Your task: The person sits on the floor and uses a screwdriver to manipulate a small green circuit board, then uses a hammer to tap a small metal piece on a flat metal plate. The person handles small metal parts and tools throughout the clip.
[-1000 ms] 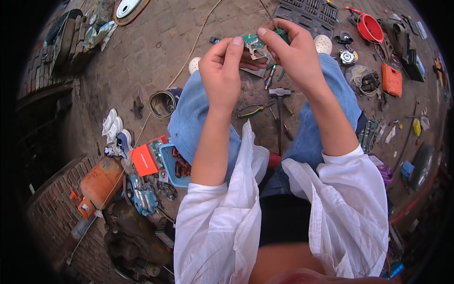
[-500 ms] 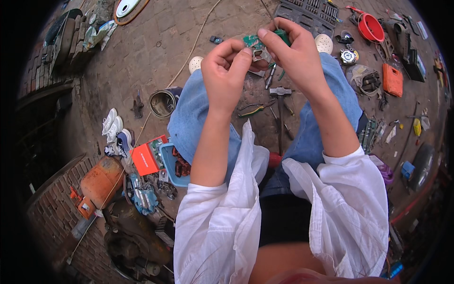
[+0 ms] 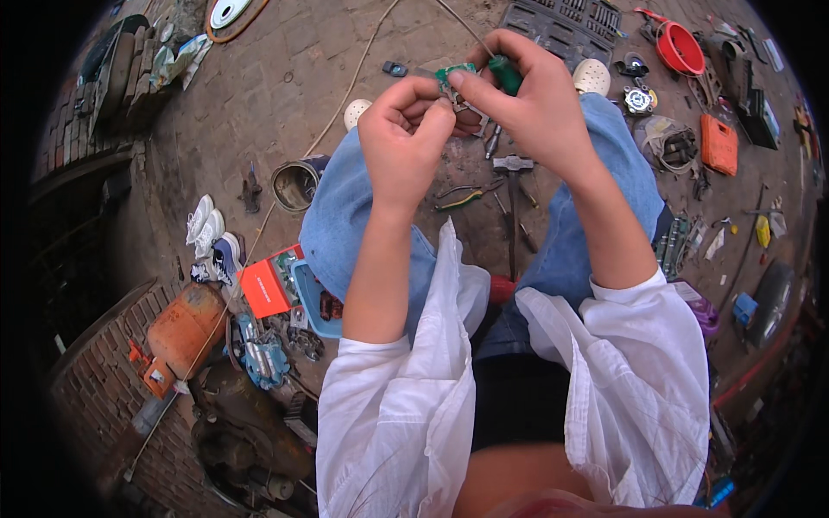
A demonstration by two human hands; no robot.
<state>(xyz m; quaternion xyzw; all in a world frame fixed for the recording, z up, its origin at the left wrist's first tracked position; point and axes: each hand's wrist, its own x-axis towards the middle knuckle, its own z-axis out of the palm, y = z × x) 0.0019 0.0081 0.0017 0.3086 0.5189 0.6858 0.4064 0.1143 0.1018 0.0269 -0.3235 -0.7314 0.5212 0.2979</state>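
Note:
Over my knees, my left hand (image 3: 406, 129) pinches a small part with a green circuit board (image 3: 452, 74) and a pale metal frame (image 3: 471, 121). The fingers of that hand are curled round it, hiding some of it. My right hand (image 3: 540, 108) is closed round the green handle of a screwdriver (image 3: 506, 76), whose thin shaft points up and away to the left. The right thumb presses against the green board. Below the hands, a hammer (image 3: 514, 164) and green-and-yellow pliers (image 3: 460, 201) lie on the ground between my legs.
An open socket set (image 3: 561, 30) and a red bowl (image 3: 680, 48) are at the far right, above an orange case (image 3: 718, 145). To the left stand an open tin (image 3: 295, 186), a red box (image 3: 264, 289) and a blue bin (image 3: 315, 311). A rope (image 3: 350, 91) crosses the ground.
The screwdriver has tilted, its shaft leaning further left. My right thumb has moved left onto the green board, and the part has turned slightly in my left hand.

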